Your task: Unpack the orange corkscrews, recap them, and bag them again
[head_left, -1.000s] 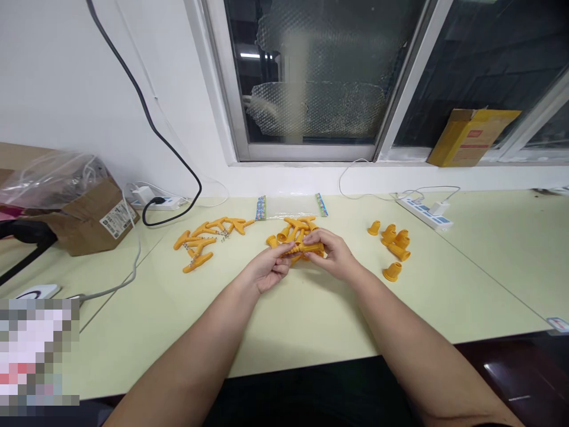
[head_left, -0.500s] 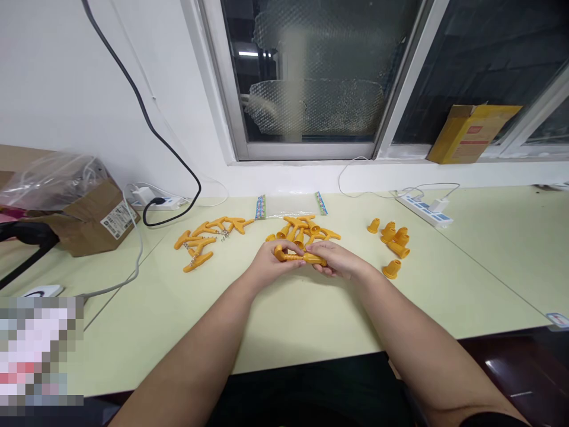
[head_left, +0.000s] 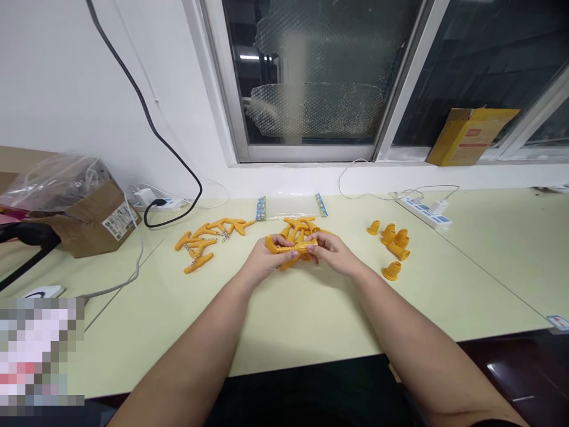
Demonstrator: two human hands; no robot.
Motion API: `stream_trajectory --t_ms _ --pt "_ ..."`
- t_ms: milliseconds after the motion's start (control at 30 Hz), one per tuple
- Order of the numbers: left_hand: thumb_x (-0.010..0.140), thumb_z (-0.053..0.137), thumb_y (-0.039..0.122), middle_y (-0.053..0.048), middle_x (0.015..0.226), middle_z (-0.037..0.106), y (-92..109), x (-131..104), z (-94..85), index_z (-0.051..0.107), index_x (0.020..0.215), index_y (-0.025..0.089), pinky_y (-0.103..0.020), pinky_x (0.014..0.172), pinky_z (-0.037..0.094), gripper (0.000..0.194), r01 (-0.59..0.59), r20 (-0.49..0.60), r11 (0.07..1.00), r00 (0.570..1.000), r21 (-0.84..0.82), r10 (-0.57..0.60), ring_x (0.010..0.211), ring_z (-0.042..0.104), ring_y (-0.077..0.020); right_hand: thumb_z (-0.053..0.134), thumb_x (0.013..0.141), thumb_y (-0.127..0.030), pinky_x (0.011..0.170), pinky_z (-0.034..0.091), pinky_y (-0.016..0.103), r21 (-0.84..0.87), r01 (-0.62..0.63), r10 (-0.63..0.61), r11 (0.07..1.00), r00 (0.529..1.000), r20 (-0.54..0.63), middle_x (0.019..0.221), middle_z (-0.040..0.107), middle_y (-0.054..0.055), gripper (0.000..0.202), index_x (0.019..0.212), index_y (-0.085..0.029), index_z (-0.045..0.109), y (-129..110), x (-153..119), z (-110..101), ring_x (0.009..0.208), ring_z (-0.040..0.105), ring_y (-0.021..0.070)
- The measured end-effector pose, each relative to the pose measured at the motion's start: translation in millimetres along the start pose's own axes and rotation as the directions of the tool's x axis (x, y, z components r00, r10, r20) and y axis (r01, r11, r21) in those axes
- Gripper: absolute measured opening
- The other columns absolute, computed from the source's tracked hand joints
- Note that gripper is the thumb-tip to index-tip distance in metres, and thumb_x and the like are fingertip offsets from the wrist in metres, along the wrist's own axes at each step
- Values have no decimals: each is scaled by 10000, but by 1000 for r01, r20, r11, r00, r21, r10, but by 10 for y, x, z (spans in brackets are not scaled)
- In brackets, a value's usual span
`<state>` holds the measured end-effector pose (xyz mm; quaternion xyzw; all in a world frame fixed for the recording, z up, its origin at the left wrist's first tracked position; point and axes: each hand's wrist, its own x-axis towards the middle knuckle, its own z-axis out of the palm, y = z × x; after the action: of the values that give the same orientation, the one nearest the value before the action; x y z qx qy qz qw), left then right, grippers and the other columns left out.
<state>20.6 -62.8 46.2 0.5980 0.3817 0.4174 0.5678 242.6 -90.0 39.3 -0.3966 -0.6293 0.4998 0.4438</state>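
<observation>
Over the middle of the table, my left hand (head_left: 260, 261) is closed on a yellow T-handled corkscrew (head_left: 271, 244), which points to the right. My right hand (head_left: 338, 255) pinches a yellow bell-shaped sleeve (head_left: 306, 245) by its wide end. The sleeve sits in line with the corkscrew, around the end of its shaft; how deep the shaft goes inside is hidden. Just behind my hands lies a pile of yellow corkscrews with sleeves (head_left: 299, 225), partly covered by my fingers. Loose corkscrews (head_left: 200, 245) with metal spirals lie to the left. Several loose sleeves (head_left: 392, 271) are on the right.
A clear plastic bag (head_left: 291, 206) with printed ends lies behind the pile. Power strips (head_left: 424, 212) with cables stand along the wall. An open cardboard box (head_left: 95, 213) is at the left, and a yellow carton (head_left: 471, 136) leans on the window sill.
Both hands have moved slightly up and away from me with the corkscrew and sleeve. My right fingers have shifted to the sleeve's wide end, leaving more of it showing.
</observation>
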Motion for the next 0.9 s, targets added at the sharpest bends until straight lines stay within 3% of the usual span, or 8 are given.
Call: stream_trajectory --t_ms 167,267,400,500,567,667,767,900 --pt "732 893 329 -92 993 752 59 -94 53 790 854 214 -354 909 511 196 -321 102 919 947 230 305 978 690 -238 636 900 -656 396 272 239 144 -340 340 929 940 29 528 359 -75 458 748 -248 494 -42 7 32 428 265 98" --pt "802 837 318 -100 1058 776 84 -125 82 819 897 247 -387 993 500 119 -412 181 865 910 286 373 1040 706 -260 541 942 -693 386 220 240 87 -459 460 884 888 16 490 301 -74 500 719 -247 508 -18 9 38 413 229 102" --pt "759 876 364 -92 969 781 64 -82 67 813 892 220 -375 902 531 206 -279 46 917 960 287 277 926 719 -253 606 932 -650 537 478 319 -19 -150 149 988 986 -70 672 575 6 425 849 -233 613 3 -2 51 564 540 169" --pt "700 910 435 -76 866 760 33 -32 28 763 898 176 -352 794 551 357 -102 -65 982 991 157 113 799 710 -221 803 822 -507 698 533 322 -44 89 -93 995 991 -99 920 665 9 404 1084 -256 625 -4 -11 64 765 632 180" --pt "693 902 483 -61 799 743 10 -18 10 730 906 161 -343 729 553 423 -28 -58 994 998 109 34 724 696 -204 802 821 -493 658 512 301 -52 94 -98 994 991 -86 830 652 -7 370 1031 -242 631 0 -2 67 694 612 163" --pt "713 886 480 -69 860 767 -21 -31 9 746 929 168 -338 737 546 404 -121 21 961 993 248 120 779 709 -215 649 912 -560 453 381 268 -5 -90 88 996 989 -116 546 505 -43 374 760 -234 549 39 40 59 450 462 132" --pt "797 835 412 -64 969 788 -40 -50 18 783 955 207 -347 825 534 264 -397 176 800 918 451 356 873 717 -216 545 949 -564 355 271 260 72 -357 364 931 921 -137 454 391 -61 421 678 -248 482 77 80 43 351 322 113" --pt "876 769 377 -49 943 785 -51 -38 4 788 985 226 -334 812 524 187 -539 269 668 840 513 472 843 707 -195 572 940 -546 409 416 254 122 -423 431 898 901 -50 573 579 1 366 809 -208 623 14 55 24 425 509 132"
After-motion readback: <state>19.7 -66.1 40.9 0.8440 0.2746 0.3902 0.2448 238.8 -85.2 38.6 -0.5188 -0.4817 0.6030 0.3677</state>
